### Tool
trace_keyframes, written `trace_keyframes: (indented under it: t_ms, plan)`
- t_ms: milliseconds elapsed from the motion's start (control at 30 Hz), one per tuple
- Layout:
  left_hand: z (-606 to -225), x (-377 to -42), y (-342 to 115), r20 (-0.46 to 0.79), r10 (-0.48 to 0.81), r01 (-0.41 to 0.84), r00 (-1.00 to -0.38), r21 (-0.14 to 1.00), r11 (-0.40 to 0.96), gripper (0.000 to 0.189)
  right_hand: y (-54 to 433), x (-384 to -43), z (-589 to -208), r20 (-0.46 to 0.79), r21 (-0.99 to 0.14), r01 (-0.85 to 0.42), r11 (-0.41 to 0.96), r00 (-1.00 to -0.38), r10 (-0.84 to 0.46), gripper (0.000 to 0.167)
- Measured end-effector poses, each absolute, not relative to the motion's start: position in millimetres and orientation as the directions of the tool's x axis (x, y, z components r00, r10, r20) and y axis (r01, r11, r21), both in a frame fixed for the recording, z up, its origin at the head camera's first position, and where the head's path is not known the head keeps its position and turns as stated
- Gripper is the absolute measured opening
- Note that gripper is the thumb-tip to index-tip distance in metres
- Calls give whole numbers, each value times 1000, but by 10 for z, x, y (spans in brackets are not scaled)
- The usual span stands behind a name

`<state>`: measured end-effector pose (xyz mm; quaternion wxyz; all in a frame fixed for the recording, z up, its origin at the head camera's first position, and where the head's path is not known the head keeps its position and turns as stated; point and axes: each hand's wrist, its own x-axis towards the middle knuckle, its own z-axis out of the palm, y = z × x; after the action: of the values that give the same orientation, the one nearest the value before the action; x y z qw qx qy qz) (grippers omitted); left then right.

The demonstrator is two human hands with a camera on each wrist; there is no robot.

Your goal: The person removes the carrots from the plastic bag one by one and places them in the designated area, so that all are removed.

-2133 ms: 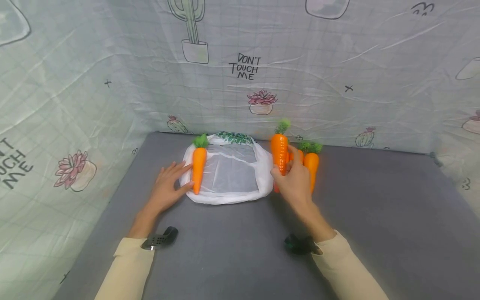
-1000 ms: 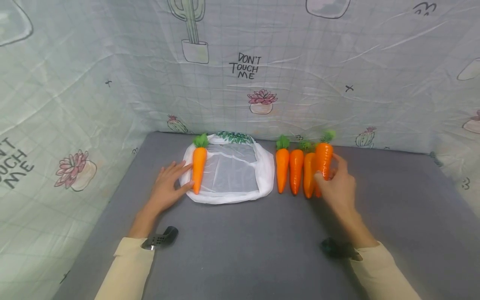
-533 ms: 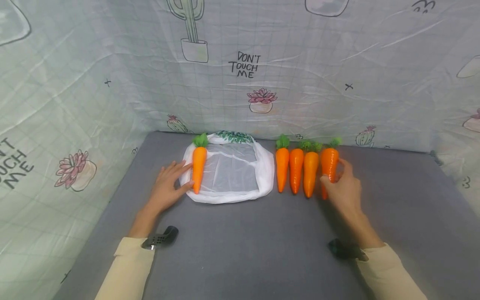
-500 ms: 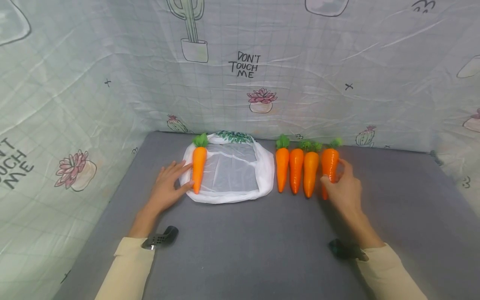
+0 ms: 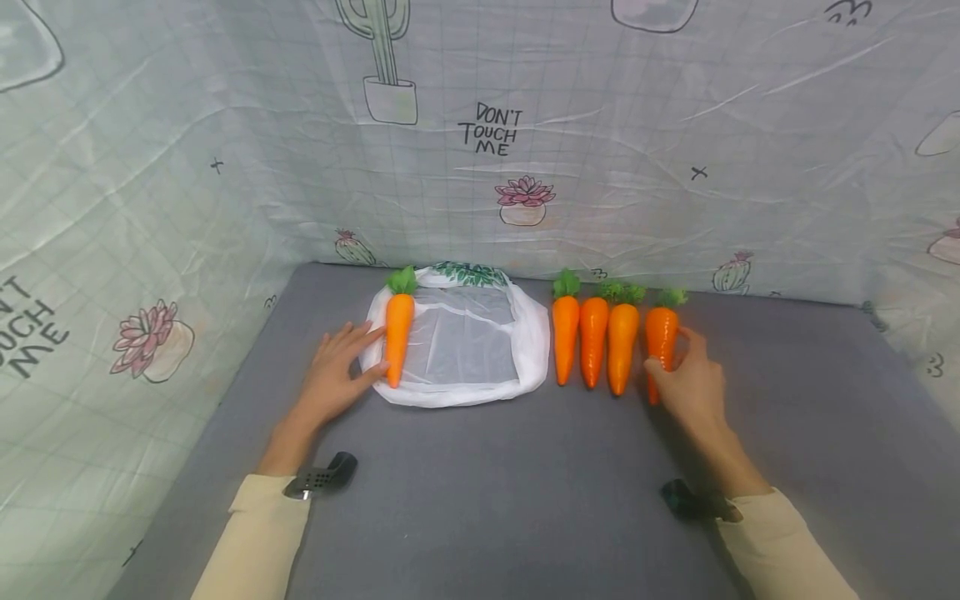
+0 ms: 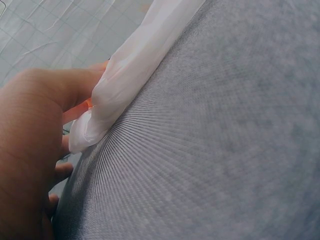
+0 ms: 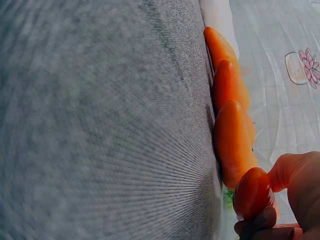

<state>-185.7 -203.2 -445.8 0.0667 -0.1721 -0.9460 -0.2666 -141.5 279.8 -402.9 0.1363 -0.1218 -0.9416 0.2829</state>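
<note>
The right hand (image 5: 692,390) is shifting its pinched carrot (image 5: 662,335) from over the row, a second ago, to the row's right end. Three carrots (image 5: 592,342) are lying side by side; setting down this fourth seems nearly finished, release remaining. The left hand (image 5: 336,368), fingers apart, is touching another carrot (image 5: 398,333) along the left rim of a white plastic bag (image 5: 533,350).

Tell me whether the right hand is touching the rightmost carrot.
Touching: the right wrist view shows the right hand pinching the rightmost carrot between thumb and fingers.
</note>
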Motion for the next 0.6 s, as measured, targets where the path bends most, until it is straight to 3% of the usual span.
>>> trace_keyframes:
  t_ms: [600]
  plan:
    - [-4446, -1848, -2020, 202, 283, 347, -938, 481, 806, 63, 2822, -1419, -4114, 183, -553, 124, 824, -947, 265, 62]
